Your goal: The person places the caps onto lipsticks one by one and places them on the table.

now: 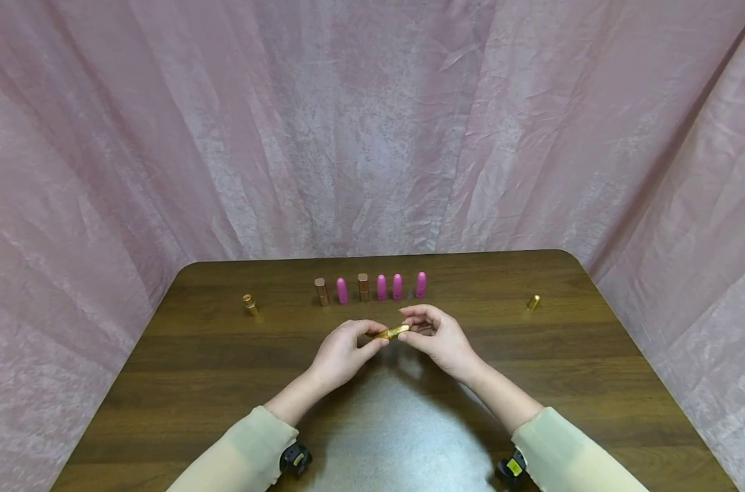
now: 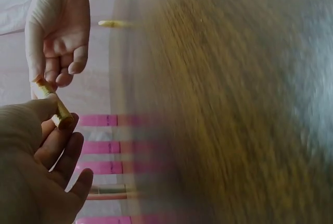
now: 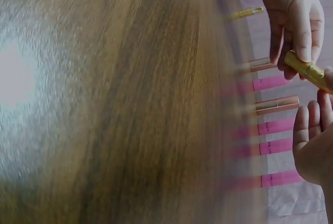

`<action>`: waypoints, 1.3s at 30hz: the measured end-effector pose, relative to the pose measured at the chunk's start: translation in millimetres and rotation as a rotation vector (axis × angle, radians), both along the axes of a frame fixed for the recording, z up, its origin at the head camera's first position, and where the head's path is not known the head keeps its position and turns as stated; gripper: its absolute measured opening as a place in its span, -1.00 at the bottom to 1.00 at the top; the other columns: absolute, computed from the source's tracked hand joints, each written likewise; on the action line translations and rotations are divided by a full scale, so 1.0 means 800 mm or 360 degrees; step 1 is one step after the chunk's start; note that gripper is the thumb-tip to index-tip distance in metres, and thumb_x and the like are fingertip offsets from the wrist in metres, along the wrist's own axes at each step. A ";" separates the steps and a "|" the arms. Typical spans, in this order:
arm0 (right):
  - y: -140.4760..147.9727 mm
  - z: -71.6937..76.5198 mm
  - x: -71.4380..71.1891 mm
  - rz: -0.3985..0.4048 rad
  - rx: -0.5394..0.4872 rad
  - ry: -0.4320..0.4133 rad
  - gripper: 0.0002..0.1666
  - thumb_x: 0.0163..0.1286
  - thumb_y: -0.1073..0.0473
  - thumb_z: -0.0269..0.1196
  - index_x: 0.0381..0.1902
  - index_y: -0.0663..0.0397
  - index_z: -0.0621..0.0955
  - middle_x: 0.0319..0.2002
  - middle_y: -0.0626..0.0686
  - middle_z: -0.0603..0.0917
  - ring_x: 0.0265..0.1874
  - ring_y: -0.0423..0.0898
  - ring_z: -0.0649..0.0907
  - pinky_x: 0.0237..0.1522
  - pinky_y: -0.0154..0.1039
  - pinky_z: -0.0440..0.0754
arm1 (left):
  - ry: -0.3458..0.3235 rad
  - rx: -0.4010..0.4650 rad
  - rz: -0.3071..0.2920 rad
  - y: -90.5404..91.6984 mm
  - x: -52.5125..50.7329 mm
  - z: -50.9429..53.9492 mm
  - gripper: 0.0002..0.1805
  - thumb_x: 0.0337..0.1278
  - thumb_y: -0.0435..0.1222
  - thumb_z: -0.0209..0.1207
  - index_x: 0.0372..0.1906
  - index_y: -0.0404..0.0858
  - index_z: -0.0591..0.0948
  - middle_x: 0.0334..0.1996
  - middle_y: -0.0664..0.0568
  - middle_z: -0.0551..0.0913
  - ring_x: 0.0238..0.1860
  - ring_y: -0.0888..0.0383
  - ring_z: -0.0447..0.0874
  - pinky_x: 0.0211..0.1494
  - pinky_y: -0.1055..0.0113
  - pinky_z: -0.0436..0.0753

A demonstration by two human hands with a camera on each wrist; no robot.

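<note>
Both hands meet over the table around one gold lipstick tube [image 1: 394,332], held tilted in the air. My left hand [image 1: 343,350] pinches its left end between thumb and fingers. At the other end, the thumb and fingers of my right hand [image 1: 441,344] pinch the tube. The right wrist view shows the gold, textured tube [image 3: 307,70] between the hands, its far end partly covered by right fingers. A gold tube with a narrower top [image 1: 250,305] stands to the left. On the right is a small gold piece [image 1: 534,302] like a cap.
Behind the hands stands a row of upright tubes: a copper tube [image 1: 322,292], a pink tube [image 1: 342,291], another copper tube [image 1: 363,288] and more pink tubes [image 1: 397,287]. The wooden table [image 1: 194,383] reaches back to a pink curtain [image 1: 372,137].
</note>
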State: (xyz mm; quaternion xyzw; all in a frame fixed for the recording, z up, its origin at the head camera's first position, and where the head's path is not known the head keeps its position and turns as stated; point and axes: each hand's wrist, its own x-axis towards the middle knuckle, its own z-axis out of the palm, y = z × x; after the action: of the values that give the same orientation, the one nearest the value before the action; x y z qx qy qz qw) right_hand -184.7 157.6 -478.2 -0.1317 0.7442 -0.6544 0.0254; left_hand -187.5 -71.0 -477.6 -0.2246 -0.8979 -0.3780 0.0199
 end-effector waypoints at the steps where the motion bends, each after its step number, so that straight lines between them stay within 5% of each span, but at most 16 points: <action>1: 0.000 -0.001 0.000 0.0015 -0.0021 -0.0023 -0.50 0.27 0.29 0.48 0.16 0.18 0.63 -0.07 0.19 0.70 -0.09 0.03 0.68 -0.03 -0.28 0.66 | -0.0063 0.0046 -0.0001 0.001 0.001 0.000 -0.76 0.36 -0.05 0.30 0.03 0.02 0.74 -0.08 0.30 0.74 0.01 0.22 0.64 0.07 0.12 0.61; 5: 0.000 -0.005 0.000 0.0069 -0.0012 -0.0073 -0.55 0.31 0.26 0.45 0.14 0.23 0.65 -0.02 0.19 0.72 -0.08 0.05 0.69 -0.06 -0.29 0.66 | -0.0196 0.0168 -0.0025 0.003 0.004 -0.001 -0.72 0.42 0.00 0.23 0.06 0.01 0.73 -0.05 0.30 0.73 0.07 0.22 0.64 0.14 0.08 0.60; 11: -0.001 -0.006 0.002 0.0085 -0.0015 -0.0076 -0.66 0.34 0.23 0.43 0.04 0.22 0.69 0.04 0.14 0.74 -0.08 0.02 0.70 -0.06 -0.27 0.66 | -0.0217 0.0200 -0.0046 0.008 0.008 -0.001 -0.66 0.45 -0.02 0.20 0.13 -0.06 0.73 0.05 0.20 0.74 0.10 0.24 0.65 0.15 0.14 0.62; 16: 0.006 -0.008 0.000 0.0063 -0.0022 -0.0080 -0.64 0.35 0.26 0.41 0.06 0.27 0.65 -0.07 0.16 0.74 -0.12 -0.07 0.69 -0.07 -0.30 0.64 | -0.0246 0.0150 -0.0077 0.010 0.011 -0.001 -0.46 0.49 0.05 0.13 0.38 -0.14 0.56 0.24 0.06 0.64 0.25 0.13 0.57 0.27 0.07 0.56; 19: 0.018 -0.009 -0.007 -0.0012 0.0029 -0.0047 -0.64 0.35 0.27 0.41 0.06 0.31 0.65 -0.09 0.20 0.74 -0.16 -0.10 0.69 -0.09 -0.33 0.64 | -0.0059 -0.0130 -0.0152 0.008 0.012 -0.003 -0.34 0.50 0.11 0.07 0.51 -0.14 0.41 0.37 0.01 0.53 0.36 0.04 0.48 0.39 0.01 0.45; 23: 0.045 -0.010 -0.029 -0.0168 0.0245 0.0062 -0.67 0.36 0.27 0.40 0.04 0.29 0.67 -0.13 0.18 0.75 -0.22 -0.11 0.69 -0.15 -0.37 0.64 | 0.0541 -0.0735 -0.0332 0.001 0.013 -0.009 -0.30 0.46 0.13 0.10 0.54 -0.10 0.36 0.45 -0.04 0.44 0.38 -0.05 0.45 0.46 -0.06 0.33; 26: 0.066 -0.010 -0.050 -0.0288 0.0538 0.0197 -0.72 0.37 0.25 0.38 0.01 0.23 0.68 -0.17 0.10 0.75 -0.21 -0.10 0.68 -0.15 -0.31 0.65 | 0.0845 -0.0954 -0.0457 -0.002 0.016 -0.013 -0.24 0.39 0.17 0.15 0.55 -0.08 0.36 0.48 -0.06 0.39 0.39 -0.08 0.42 0.51 -0.11 0.23; 32: 0.091 -0.013 -0.088 -0.0446 0.0992 0.0322 -0.73 0.42 0.17 0.34 0.01 0.16 0.67 -0.13 0.08 0.76 -0.04 0.03 0.63 0.08 -0.04 0.56 | 0.0807 -0.1042 -0.0643 0.004 0.025 -0.015 -0.14 0.38 0.30 0.05 0.62 0.00 0.21 0.58 -0.05 0.21 0.56 -0.06 0.13 0.58 -0.16 -0.01; 39: 0.093 -0.014 -0.110 -0.0526 0.1077 0.0289 -0.68 0.44 0.14 0.31 0.06 0.19 0.66 -0.07 0.12 0.76 0.00 0.09 0.59 0.07 0.03 0.53 | 0.0745 -0.1057 -0.0696 0.012 0.028 -0.015 -0.13 0.40 0.32 -0.02 0.64 0.01 0.17 0.58 -0.04 0.20 0.59 -0.01 0.04 0.58 -0.15 -0.06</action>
State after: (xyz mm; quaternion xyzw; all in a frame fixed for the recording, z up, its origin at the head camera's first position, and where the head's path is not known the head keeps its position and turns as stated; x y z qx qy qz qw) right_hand -273.1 231.9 -489.5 -0.0517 0.9284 -0.3528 -0.1044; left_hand -164.9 -61.4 -489.2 -0.4821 -0.8734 -0.0044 0.0689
